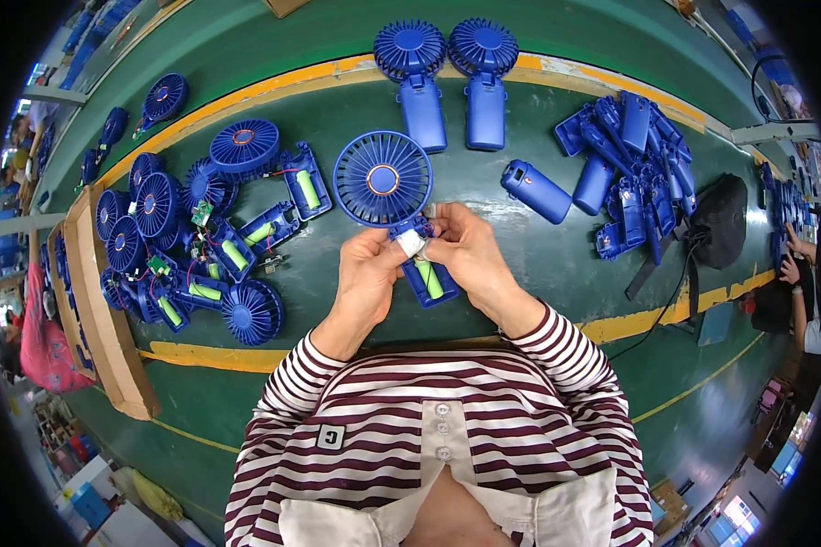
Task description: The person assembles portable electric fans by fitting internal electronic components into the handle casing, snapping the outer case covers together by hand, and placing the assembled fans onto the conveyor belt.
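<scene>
Between my two hands is a blue handheld fan with its round grille (382, 173) pointing away from me. Its handle is open and shows a green battery cell (428, 279). My left hand (363, 278) pinches the fan at the neck from the left, by a small white piece (411, 242) that I cannot make out exactly. From the right, my right hand (476, 264) closes its thumb and fingers on the same neck and the top of the handle. The fingertips partly hide the joint there.
Several opened fans (158, 202) with batteries and wires lie piled on the left, beside a cardboard tray (109, 319). Two closed fans (420, 114) stand at the back. Blue handle shells (631, 164) heap on the right, near a black bag (721, 221). Another person's hand (801, 244) is at far right.
</scene>
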Demonstrator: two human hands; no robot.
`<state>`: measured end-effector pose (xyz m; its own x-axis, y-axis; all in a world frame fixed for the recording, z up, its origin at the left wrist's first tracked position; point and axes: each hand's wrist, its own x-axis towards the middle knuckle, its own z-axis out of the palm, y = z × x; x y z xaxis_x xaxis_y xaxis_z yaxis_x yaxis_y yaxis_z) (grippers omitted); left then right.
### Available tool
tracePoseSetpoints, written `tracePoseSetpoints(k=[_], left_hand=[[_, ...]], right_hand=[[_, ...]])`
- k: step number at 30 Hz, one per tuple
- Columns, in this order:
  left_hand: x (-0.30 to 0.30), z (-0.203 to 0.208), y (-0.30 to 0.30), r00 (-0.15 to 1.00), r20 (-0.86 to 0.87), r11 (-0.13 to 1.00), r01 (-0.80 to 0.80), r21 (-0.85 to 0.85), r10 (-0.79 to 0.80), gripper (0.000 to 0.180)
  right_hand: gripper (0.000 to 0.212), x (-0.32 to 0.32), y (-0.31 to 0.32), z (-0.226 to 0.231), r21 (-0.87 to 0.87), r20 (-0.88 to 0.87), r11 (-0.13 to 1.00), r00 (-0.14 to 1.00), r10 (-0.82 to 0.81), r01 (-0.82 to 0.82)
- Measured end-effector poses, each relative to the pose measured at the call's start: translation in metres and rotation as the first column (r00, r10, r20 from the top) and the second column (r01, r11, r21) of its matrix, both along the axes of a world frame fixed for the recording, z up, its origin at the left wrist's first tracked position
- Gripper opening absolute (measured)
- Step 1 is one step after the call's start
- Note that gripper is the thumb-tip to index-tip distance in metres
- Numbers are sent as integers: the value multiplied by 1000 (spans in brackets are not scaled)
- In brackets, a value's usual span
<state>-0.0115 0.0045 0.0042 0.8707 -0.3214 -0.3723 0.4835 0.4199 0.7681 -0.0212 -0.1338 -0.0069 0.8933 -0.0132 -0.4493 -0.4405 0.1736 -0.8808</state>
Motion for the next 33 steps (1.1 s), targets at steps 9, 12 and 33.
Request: tracePoseSetpoints(k=[9, 12, 33], left_hand=[[7, 0, 5, 985, -169, 998, 39, 49, -30, 19], [7, 1, 5, 983, -179, 997, 51, 49, -42, 19], [7, -3, 20, 977, -194, 992, 105, 67, -90, 22]], right_hand=[[48, -12, -11, 6, -331, 408, 928, 913, -21, 169], [44, -10, -11, 9, -335, 468, 931, 883, 28, 148], [38, -26, -10, 8, -646, 671, 746, 588, 452, 163]])
